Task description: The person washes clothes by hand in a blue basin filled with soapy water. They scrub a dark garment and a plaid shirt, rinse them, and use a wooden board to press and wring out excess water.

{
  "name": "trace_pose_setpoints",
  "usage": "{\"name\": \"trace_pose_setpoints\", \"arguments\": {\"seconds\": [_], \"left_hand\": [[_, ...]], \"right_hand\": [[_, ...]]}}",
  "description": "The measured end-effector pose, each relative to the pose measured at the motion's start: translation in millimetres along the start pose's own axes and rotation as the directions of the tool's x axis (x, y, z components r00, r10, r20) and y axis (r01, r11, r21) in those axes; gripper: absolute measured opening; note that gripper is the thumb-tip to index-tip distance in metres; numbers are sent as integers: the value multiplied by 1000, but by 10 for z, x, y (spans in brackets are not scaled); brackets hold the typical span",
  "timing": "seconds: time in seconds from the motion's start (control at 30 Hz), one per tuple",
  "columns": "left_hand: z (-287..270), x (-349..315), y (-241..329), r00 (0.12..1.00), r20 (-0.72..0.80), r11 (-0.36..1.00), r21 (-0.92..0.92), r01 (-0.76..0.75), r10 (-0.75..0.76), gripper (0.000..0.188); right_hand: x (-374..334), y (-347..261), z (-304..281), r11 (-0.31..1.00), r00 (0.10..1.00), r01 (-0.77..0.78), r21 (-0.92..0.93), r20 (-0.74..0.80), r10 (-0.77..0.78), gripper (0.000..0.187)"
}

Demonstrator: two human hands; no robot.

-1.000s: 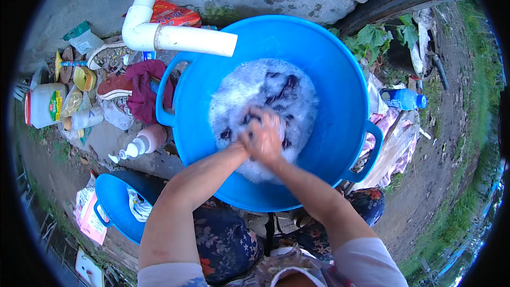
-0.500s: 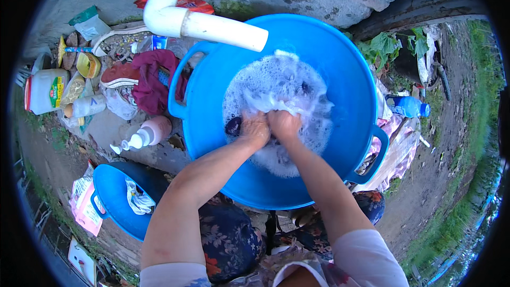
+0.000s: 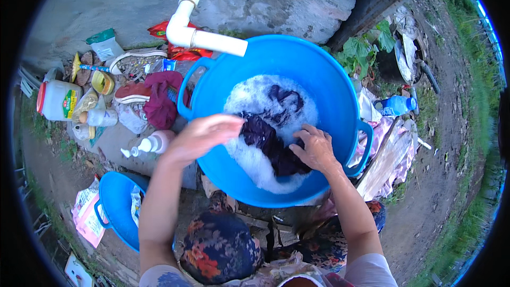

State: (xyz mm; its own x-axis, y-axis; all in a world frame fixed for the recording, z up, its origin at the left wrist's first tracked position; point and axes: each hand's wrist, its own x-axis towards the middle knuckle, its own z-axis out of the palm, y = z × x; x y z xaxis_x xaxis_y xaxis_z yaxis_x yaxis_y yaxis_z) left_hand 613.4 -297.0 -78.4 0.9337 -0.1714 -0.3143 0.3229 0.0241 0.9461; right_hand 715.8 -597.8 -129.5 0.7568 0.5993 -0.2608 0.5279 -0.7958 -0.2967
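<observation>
A big blue two-handled tub (image 3: 334, 93) holds white suds (image 3: 241, 165) and a dark purple garment (image 3: 265, 138), bunched and wet, partly above the foam. My left hand (image 3: 204, 135) is lifted over the tub's left rim, blurred by motion, its fingers stretched out and holding nothing. Down at the right side of the suds is my right hand (image 3: 314, 148), fingers apart, at the edge of the dark cloth. Whether its fingertips touch the cloth is hard to make out.
A white pipe (image 3: 218, 42) with a tap juts over the tub's far left rim. Bottles, shoes and a maroon cloth (image 3: 162, 98) crowd the left, with a smaller blue basin (image 3: 114, 196) nearer me. Right of the tub lie a blue bottle (image 3: 396, 106) and pinkish fabric (image 3: 398, 165).
Both hands have come apart from the suds' middle: the left rose up and leftward, the right shifted right. The dark garment now shows far more above the foam. The view has shifted slightly.
</observation>
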Motion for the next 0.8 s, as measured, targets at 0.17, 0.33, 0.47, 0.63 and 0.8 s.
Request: {"name": "trace_pose_setpoints", "arguments": {"seconds": [0.17, 0.33, 0.47, 0.63, 0.8], "left_hand": [[150, -1382, -468, 808, -82, 741, 354, 570, -583, 30], [557, -1643, -1619, 948, -157, 843, 433, 318, -277, 31], [368, -1374, -1260, 895, 91, 896, -42, 442, -437, 34], [664, -1524, -751, 992, -37, 993, 0, -122, 121, 24], [171, -1695, -1413, 971, 48, 813, 557, 168, -234, 24]], "right_hand": [[-279, 193, 196, 989, 999, 10, 146, -45, -3, 28], [-118, 5, 324, 975, 995, 9, 223, -101, 14, 29], [-90, 189, 359, 983, 995, 3, 184, -101, 16, 29], [-37, 355, 431, 975, 989, -23, 221, -136, 54, 32], [-133, 122, 373, 971, 995, 6, 241, -94, 17, 29]]}}
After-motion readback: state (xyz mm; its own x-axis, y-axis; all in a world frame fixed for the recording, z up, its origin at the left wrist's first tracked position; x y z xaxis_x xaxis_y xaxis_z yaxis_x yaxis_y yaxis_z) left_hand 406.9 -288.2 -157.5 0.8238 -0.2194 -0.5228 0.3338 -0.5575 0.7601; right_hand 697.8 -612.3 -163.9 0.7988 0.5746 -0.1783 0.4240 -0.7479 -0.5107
